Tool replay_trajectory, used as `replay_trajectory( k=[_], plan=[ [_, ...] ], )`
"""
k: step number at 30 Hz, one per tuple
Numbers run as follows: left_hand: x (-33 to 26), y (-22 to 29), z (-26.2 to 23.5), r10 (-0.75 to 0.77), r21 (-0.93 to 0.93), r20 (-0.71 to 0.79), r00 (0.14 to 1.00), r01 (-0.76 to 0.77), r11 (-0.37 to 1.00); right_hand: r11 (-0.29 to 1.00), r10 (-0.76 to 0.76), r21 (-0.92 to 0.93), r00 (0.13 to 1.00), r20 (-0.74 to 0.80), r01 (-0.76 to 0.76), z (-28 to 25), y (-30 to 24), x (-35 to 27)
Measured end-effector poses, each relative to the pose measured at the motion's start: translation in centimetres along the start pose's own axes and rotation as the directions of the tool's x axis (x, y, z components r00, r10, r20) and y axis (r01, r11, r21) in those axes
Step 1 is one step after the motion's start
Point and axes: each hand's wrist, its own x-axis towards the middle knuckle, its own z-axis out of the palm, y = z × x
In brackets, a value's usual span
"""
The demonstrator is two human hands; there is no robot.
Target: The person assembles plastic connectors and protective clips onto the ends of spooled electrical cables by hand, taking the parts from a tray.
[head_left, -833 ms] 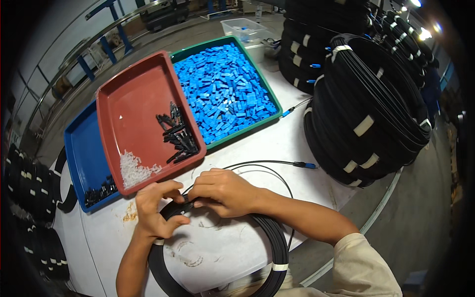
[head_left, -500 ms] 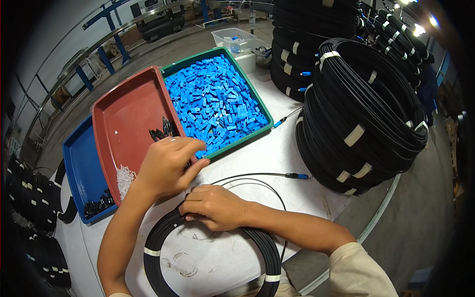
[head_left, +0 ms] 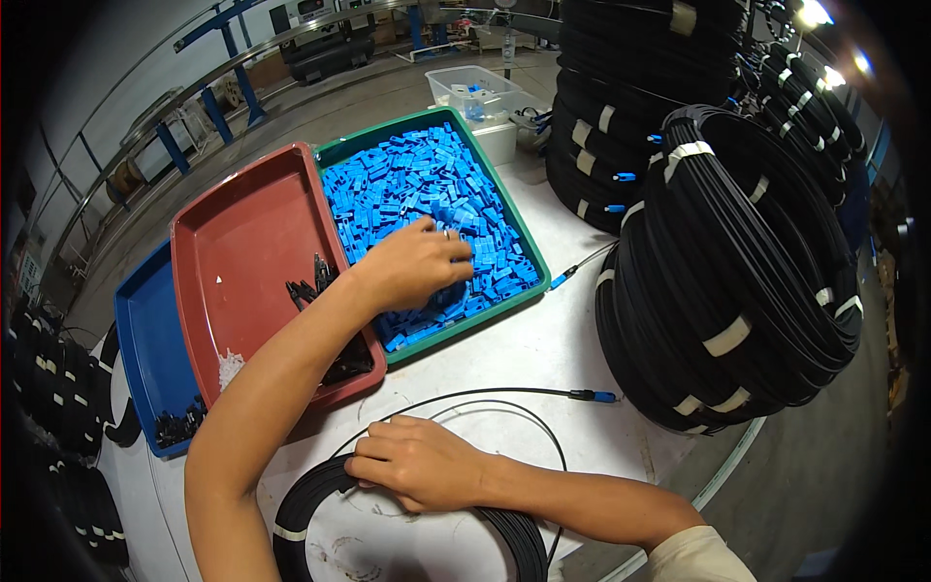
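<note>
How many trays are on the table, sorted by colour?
Green tray, where the left hand reaches: 1
Red tray: 1
Blue tray: 1
Total: 3

Even, fairly bright indoor light, with two overhead lamps flaring into glare at the upper right. The white table (head_left: 572,359) reflects softly and shadows beneath the arms are faint. Fisheye distortion bends straight edges near a dark vignetted rim. The centre is sharp, the far background slightly soft.

Cable coil (head_left: 310,495) cut off at lower edge.
</note>
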Motion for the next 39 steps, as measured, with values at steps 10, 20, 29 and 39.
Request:
replay_trajectory(
  k=[10, 20, 29, 39],
  plan=[
    [-1.8, -2.2, -0.9, -0.061, 0.186, -0.068, 0.996, 0.073, 0.980, 1.000, 0.014, 0.006, 1.000, 0.006, -0.014, -0.3, 0.0, 0.3],
    [-3.2, -0.1, 0.3, -0.219, -0.044, -0.190, 0.957, 0.215, 0.976, 0.999, 0.028, 0.015, 0.999, 0.038, -0.029, -0.5, -0.1, 0.2],
    [0.5, 0.9, -1.9, -0.568, -0.400, -0.267, 0.778, 0.447, 0.800, 1.000, 0.029, 0.008, 0.999, 0.028, -0.029, -0.6, -0.1, 0.2],
    [-0.1, 1.7, -0.8, -0.232, -0.095, 0.014, 0.973, 0.232, 0.968, 1.000, 0.013, 0.001, 1.000, 0.017, -0.013, -0.7, -0.2, 0.2]
  ],
)
